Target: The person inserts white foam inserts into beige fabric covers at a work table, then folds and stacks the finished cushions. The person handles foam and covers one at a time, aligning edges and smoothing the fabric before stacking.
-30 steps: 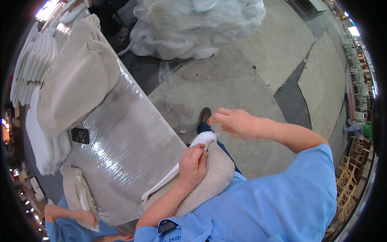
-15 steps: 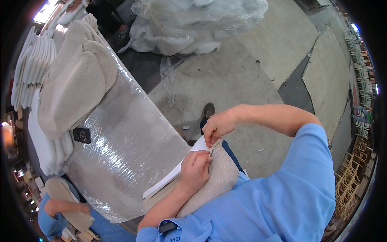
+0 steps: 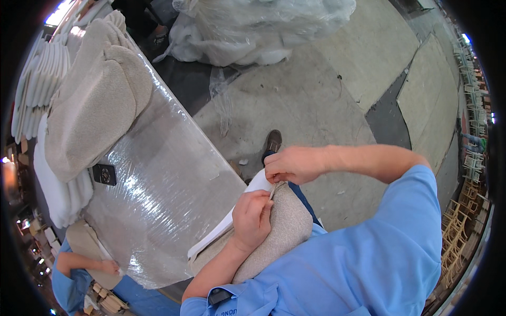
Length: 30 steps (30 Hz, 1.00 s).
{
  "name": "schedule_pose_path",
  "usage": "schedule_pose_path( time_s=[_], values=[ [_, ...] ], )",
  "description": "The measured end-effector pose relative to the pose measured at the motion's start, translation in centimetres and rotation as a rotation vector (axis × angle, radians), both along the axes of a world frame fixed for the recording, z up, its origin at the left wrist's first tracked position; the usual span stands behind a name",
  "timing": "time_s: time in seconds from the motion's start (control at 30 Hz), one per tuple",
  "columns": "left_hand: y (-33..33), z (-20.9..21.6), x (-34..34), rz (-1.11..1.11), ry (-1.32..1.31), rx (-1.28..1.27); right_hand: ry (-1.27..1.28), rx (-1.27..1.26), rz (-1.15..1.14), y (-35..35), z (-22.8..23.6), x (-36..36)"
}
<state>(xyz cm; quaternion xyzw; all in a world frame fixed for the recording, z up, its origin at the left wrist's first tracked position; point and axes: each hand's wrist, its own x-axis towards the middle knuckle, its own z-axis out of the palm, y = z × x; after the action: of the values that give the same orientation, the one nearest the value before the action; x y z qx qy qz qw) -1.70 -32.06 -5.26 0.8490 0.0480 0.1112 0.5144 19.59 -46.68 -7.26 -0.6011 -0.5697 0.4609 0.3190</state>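
Note:
A beige woven cushion cover point(image 3: 291, 213) lies against my body at the table's near corner. White padding point(image 3: 258, 183) shows along its open edge. My left hand point(image 3: 252, 217) is closed, pinching the fabric edge between thumb and fingers. Just beyond it my right hand point(image 3: 296, 164) is bent over the same edge, its fingertips pinched together at the upper corner of the cover. Whatever small part sits between the right fingertips is hidden.
The plastic-wrapped table point(image 3: 174, 195) holds stacked beige covers point(image 3: 97, 100), white pads point(image 3: 63, 195) and a dark phone point(image 3: 104, 175). At lower left a co-worker's arm point(image 3: 87, 263) rests on a beige piece. A plastic-wrapped bundle point(image 3: 258, 31) stands beyond, on floor sheets.
My right hand has shifted slightly down and flattened over the edge, its wrist lower. My left hand stays nearly in place. The co-worker's beige piece has turned and moved up toward the table.

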Motion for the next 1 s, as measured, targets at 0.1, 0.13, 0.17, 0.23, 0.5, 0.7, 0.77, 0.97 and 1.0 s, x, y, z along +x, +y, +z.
schedule_pose_path(
  time_s=[0.1,0.13,0.17,0.23,0.5,0.7,0.77,0.97,1.0],
  values=[
    [0.0,1.0,1.1,0.031,0.269,-0.118,-0.129,0.064,-0.207,-1.9,-0.1,-2.2],
    [0.0,1.4,1.5,0.042,0.39,-0.159,-0.159,0.081,-0.254,-2.3,0.0,-2.8],
    [0.2,1.2,1.8,0.012,0.411,-0.169,-0.192,0.098,-0.305,-2.7,-0.3,-3.5],
    [0.8,0.7,2.4,-0.043,0.454,-0.183,-0.26,0.138,-0.391,-3.4,-1.0,-4.8],
    [1.1,-2.1,3.4,-0.054,0.669,-0.401,-0.056,0.106,-0.949,-3.7,-1.1,-5.5],
    [1.3,-2.7,8.2,-0.129,1.058,-0.412,0.445,-0.162,-1.334,-4.4,-3.3,-10.8],
    [1.0,-3.7,8.2,-0.124,1.09,-0.473,0.564,-0.097,-1.408,-4.1,-3.0,-12.7],
    [-0.2,-4.2,7.9,-0.013,1.055,-0.483,0.542,-0.011,-1.523,-3.8,-4.2,-13.9],
    [-0.5,-4.0,7.9,0.008,1.04,-0.443,0.551,-0.016,-1.529,-3.7,-4.4,-14.0]
  ],
)
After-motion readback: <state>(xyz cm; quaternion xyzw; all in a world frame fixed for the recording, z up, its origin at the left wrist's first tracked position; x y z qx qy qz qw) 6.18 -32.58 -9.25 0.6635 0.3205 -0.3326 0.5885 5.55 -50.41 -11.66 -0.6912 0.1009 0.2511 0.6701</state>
